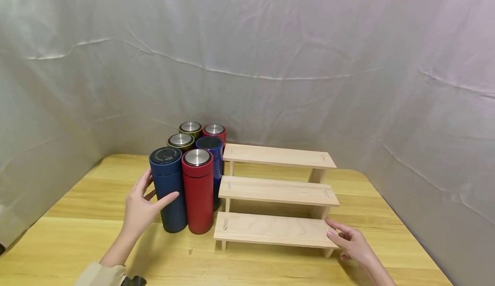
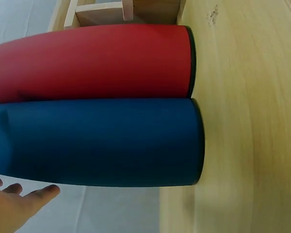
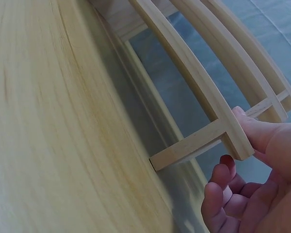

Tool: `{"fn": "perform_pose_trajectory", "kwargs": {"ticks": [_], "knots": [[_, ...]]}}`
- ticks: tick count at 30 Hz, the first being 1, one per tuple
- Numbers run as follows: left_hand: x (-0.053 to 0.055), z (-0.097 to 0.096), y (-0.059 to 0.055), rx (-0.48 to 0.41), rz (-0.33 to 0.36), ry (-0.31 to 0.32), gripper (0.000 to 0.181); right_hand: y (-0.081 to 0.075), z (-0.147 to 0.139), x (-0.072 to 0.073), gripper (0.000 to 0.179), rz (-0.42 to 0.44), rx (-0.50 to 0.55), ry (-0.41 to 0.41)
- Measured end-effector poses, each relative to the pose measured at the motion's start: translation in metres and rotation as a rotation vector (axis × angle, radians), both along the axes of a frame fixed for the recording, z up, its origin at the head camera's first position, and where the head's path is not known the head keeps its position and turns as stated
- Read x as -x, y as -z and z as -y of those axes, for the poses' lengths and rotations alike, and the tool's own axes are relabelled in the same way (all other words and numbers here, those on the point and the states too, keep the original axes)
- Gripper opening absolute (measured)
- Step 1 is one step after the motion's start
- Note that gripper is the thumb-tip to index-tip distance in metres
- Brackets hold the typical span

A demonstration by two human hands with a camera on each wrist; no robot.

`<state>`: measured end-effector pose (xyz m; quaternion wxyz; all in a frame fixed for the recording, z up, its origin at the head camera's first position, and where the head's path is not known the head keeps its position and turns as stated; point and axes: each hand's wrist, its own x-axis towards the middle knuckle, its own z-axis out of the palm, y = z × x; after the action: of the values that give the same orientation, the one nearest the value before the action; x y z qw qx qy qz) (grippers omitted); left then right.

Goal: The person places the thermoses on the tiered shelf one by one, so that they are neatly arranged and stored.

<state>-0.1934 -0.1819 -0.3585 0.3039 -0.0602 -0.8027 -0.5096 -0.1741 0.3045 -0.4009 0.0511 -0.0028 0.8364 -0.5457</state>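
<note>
one matte navy cylindrical flask (image 1: 170,204), likely stiff, slick, best held mid-body, stands on the yellow wooden tabletop (image 1: 69,230), my left grip (image 1: 141,206) wide around it, right grip (image 1: 352,244) pinching the pale wooden three-tier stand (image 1: 274,229).

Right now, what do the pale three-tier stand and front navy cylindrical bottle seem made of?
Pale three-tier stand: wood, apparently unvarnished, showing grain. Front navy cylindrical bottle: matte, without sharp reflections, perhaps coated metal; its round black top, maybe plastic, given its smooth sheen.
</note>
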Motion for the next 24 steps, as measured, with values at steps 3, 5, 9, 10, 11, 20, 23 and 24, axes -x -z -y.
{"fn": "perform_pose_trajectory", "kwargs": {"ticks": [3,5,9,10,11,20,23,24], "knots": [[0.003,0.002,0.003,-0.009,0.039,0.027,0.081,0.000,0.001,0.000,0.051,0.008,0.002,0.009],[0.005,0.003,0.004,-0.006,0.053,0.043,0.079,-0.001,0.001,0.000,0.052,0.004,-0.002,0.001],[0.009,0.004,0.006,0.012,0.063,0.067,0.072,-0.001,0.000,-0.001,0.052,0.004,0.003,-0.011],[0.010,0.005,0.007,0.020,0.065,0.070,0.070,0.000,0.000,-0.001,0.051,0.004,0.006,-0.021],[0.010,0.005,0.008,0.026,0.067,0.071,0.068,0.000,0.000,-0.001,0.050,0.010,0.014,-0.021],[0.015,0.013,0.008,0.037,0.123,0.132,0.064,0.002,-0.002,0.000,0.044,0.030,0.035,-0.025],[0.015,0.014,0.006,0.035,0.130,0.138,0.064,0.001,-0.002,0.000,0.047,0.026,0.017,-0.020],[0.015,0.014,0.005,0.039,0.127,0.133,0.064,0.001,-0.002,0.000,0.047,0.025,0.013,-0.019]]}}
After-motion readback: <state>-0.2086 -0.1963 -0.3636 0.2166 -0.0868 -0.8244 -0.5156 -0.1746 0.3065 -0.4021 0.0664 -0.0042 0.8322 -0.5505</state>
